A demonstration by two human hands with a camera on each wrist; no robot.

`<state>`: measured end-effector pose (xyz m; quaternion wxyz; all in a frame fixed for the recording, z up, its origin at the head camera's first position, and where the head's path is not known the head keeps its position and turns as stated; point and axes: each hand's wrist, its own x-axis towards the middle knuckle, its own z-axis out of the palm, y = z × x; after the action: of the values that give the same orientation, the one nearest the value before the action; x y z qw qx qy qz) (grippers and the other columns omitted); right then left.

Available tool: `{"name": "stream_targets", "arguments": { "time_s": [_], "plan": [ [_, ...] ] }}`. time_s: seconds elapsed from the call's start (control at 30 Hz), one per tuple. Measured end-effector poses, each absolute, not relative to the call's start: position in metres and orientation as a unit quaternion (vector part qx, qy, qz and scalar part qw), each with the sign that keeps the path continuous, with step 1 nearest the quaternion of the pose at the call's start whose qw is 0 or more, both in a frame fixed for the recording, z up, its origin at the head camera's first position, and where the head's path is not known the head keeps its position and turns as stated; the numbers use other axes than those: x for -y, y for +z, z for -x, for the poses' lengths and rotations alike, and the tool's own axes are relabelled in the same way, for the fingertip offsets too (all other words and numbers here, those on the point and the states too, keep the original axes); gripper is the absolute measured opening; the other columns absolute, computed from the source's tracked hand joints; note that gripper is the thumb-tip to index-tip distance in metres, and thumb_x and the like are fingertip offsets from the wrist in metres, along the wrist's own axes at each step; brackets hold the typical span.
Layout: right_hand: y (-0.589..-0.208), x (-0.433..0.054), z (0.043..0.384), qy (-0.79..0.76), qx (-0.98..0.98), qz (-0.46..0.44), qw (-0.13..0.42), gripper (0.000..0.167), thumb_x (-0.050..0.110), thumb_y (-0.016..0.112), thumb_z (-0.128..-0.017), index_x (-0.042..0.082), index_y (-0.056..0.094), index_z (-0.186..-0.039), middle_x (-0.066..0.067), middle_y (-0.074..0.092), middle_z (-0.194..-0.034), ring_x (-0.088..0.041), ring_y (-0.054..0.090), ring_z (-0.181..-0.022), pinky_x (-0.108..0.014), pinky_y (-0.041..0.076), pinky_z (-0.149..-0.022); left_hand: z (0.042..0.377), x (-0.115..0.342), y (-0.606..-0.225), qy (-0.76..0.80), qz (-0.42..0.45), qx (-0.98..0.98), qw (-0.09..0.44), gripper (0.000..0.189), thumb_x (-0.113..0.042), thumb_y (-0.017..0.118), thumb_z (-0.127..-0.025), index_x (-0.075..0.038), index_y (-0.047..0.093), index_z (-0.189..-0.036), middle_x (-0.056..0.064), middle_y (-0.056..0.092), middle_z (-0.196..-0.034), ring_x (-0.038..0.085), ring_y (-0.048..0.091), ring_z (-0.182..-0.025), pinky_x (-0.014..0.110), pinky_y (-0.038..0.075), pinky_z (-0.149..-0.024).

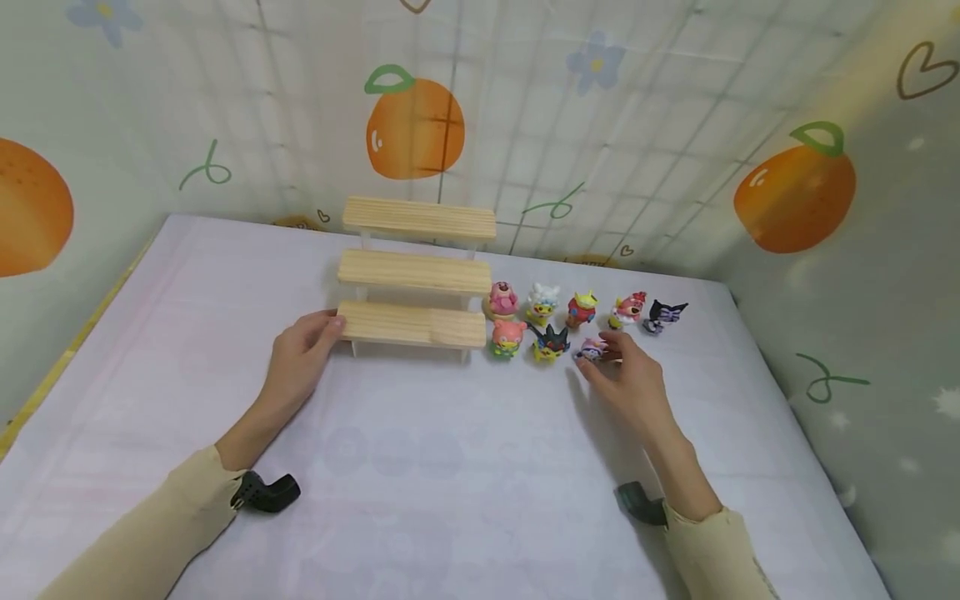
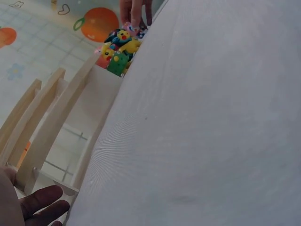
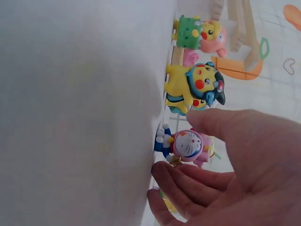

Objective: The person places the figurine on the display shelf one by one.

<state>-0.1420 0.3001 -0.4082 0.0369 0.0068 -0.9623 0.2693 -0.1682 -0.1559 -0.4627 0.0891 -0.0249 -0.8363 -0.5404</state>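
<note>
Small pink-and-blue figurine [image 3: 186, 143] stands upright on the white tabletop [image 1: 420, 483], right end of the front row, about 4 o'clock from the three-tier wooden shelf [image 1: 414, 275]. Right hand [image 1: 633, 387] straddles it, part-open: thumb toward 8 o'clock, fingers bent round toward 2. Right wrist view shows a gap at the thumb, so no firm hold seen; finger contact unclear. Left hand [image 1: 296, 358] touches the bottom plank [image 1: 411, 323] at its 9 o'clock end; can't tell how tightly.

Doing it well: thumb and fingers should work evenly from both sides, else the narrow figurine likely tips. Gold star [image 3: 176, 161] sits right by the fingertips, easy to snag. Thumb needs to clear the black-eared figurine [image 1: 551, 343] at 9 o'clock; knuckles, the red-capped one [image 1: 628, 311] at 1. Best exit line probably 6 o'clock, away from neighbours. Left hand should stay light; a push could shove the shelf toward 3 into the figures.
</note>
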Motion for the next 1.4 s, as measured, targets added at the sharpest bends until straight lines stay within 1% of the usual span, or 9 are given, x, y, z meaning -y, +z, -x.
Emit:
{"name": "stream_targets", "arguments": {
  "time_s": [0.23,0.63,0.73,0.9,1.07,1.2,1.23,1.3,1.4],
  "plan": [
    [-0.408,-0.299,0.147,0.295,0.955,0.006,0.03,0.046,0.023,0.071,-0.102,0.003,0.058,-0.141,-0.022,0.07,-0.128,-0.038,0.065,-0.12,-0.054,0.054,-0.105,0.165,0.158,-0.459,-0.534,0.025,0.839,0.102,0.043,-0.037,0.058,-0.108,0.001,0.074,-0.119,0.022,0.066,-0.141,0.041,0.055,-0.141,0.059,0.037,-0.12],
    [-0.408,-0.301,0.15,0.306,0.951,0.024,0.031,0.044,0.023,0.072,-0.102,0.003,0.061,-0.139,-0.022,0.07,-0.127,-0.038,0.066,-0.119,-0.053,0.056,-0.103,0.166,0.158,-0.459,-0.541,0.023,0.833,0.113,0.039,-0.036,0.06,-0.107,-0.002,0.077,-0.115,0.021,0.069,-0.137,0.039,0.059,-0.137,0.056,0.04,-0.118],
    [-0.407,-0.301,0.149,0.307,0.95,0.018,0.051,0.043,0.022,0.073,-0.101,0.002,0.062,-0.137,-0.022,0.072,-0.124,-0.037,0.069,-0.116,-0.052,0.057,-0.101,0.166,0.157,-0.46,-0.54,0.022,0.834,0.111,0.04,-0.037,0.06,-0.107,-0.002,0.077,-0.112,0.021,0.069,-0.138,0.039,0.059,-0.138,0.057,0.04,-0.117],
    [-0.404,-0.297,0.148,0.304,0.946,0.0,0.113,0.038,0.019,0.077,-0.096,0.001,0.069,-0.129,-0.02,0.077,-0.113,-0.036,0.075,-0.105,-0.051,0.06,-0.092,0.166,0.157,-0.463,-0.539,0.02,0.835,0.114,0.038,-0.037,0.06,-0.107,-0.003,0.077,-0.101,0.02,0.069,-0.137,0.038,0.059,-0.137,0.056,0.041,-0.117],
    [-0.399,-0.295,0.145,0.297,0.943,-0.008,0.148,0.035,0.02,0.078,-0.094,0.002,0.072,-0.124,-0.018,0.079,-0.108,-0.035,0.077,-0.099,-0.048,0.059,-0.087,0.165,0.157,-0.464,-0.544,0.019,0.83,0.12,0.036,-0.034,0.062,-0.107,-0.003,0.078,-0.101,0.02,0.07,-0.135,0.037,0.061,-0.135,0.055,0.043,-0.116],
    [-0.394,-0.294,0.141,0.29,0.945,-0.002,0.149,0.035,0.022,0.079,-0.095,0.002,0.073,-0.122,-0.018,0.079,-0.107,-0.034,0.077,-0.099,-0.035,0.06,-0.086,0.168,0.154,-0.463,-0.551,0.02,0.826,0.118,0.036,-0.035,0.062,-0.106,-0.002,0.078,-0.102,0.018,0.071,-0.135,0.035,0.062,-0.134,0.053,0.043,-0.115],
    [-0.392,-0.294,0.141,0.288,0.946,0.0,0.15,0.035,0.023,0.079,-0.095,0.002,0.073,-0.122,-0.018,0.079,-0.108,-0.034,0.077,-0.099,-0.03,0.06,-0.085,0.168,0.153,-0.463,-0.552,0.02,0.826,0.116,0.037,-0.035,0.062,-0.106,-0.002,0.078,-0.103,0.018,0.071,-0.135,0.035,0.061,-0.135,0.053,0.043,-0.115],
    [-0.388,-0.294,0.14,0.288,0.946,0.002,0.151,0.035,0.025,0.079,-0.095,0.002,0.072,-0.122,-0.019,0.079,-0.108,-0.035,0.077,-0.1,-0.016,0.056,-0.081,0.168,0.153,-0.462,-0.55,0.021,0.827,0.113,0.037,-0.035,0.061,-0.107,-0.002,0.078,-0.103,0.018,0.07,-0.135,0.035,0.061,-0.135,0.053,0.043,-0.116],
    [-0.383,-0.291,0.142,0.296,0.942,-0.002,0.16,0.035,0.023,0.079,-0.095,0.001,0.072,-0.122,-0.02,0.078,-0.109,-0.036,0.076,-0.1,-0.002,0.047,-0.078,0.168,0.153,-0.461,-0.549,0.019,0.828,0.112,0.037,-0.034,0.061,-0.107,-0.002,0.078,-0.104,0.019,0.07,-0.136,0.035,0.061,-0.136,0.053,0.042,-0.116]
  ]
}}
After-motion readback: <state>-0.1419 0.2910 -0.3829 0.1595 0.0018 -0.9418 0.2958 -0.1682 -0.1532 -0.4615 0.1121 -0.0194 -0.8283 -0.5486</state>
